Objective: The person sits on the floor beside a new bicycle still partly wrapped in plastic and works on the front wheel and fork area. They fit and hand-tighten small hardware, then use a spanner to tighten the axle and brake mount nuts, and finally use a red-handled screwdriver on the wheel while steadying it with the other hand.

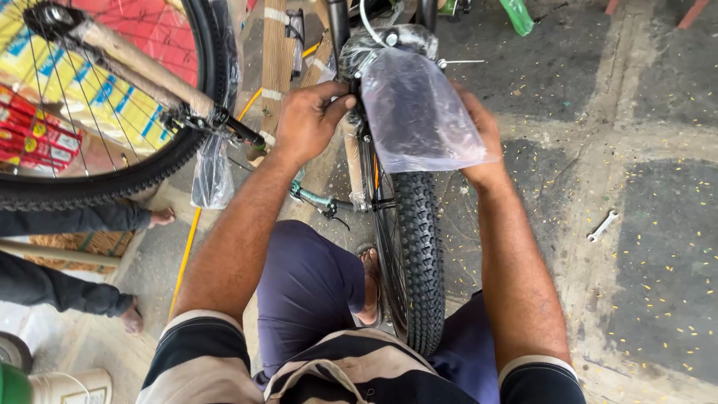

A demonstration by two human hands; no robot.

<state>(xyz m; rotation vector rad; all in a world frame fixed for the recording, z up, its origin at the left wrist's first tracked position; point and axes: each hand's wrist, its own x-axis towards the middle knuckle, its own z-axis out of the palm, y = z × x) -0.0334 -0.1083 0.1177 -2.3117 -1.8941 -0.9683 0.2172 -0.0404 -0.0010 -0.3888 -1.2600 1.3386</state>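
A bicycle stands upright between my knees, its knobby black tyre (417,247) pointing toward me. A clear plastic bag (415,112) covers the part above the wheel. My left hand (308,120) grips the frame at the left side of that bag, fingers curled around the wrapped metal. My right hand (479,131) reaches behind the right side of the bag; its fingers are hidden by the plastic. A thin metal rod (460,63) sticks out to the right near the top.
A second bicycle wheel (112,90) with a paper-wrapped frame fills the upper left. Another person's legs and bare feet (142,318) lie at the left. A small wrench (602,226) rests on the concrete floor at right. A yellow hose (183,254) runs along the ground.
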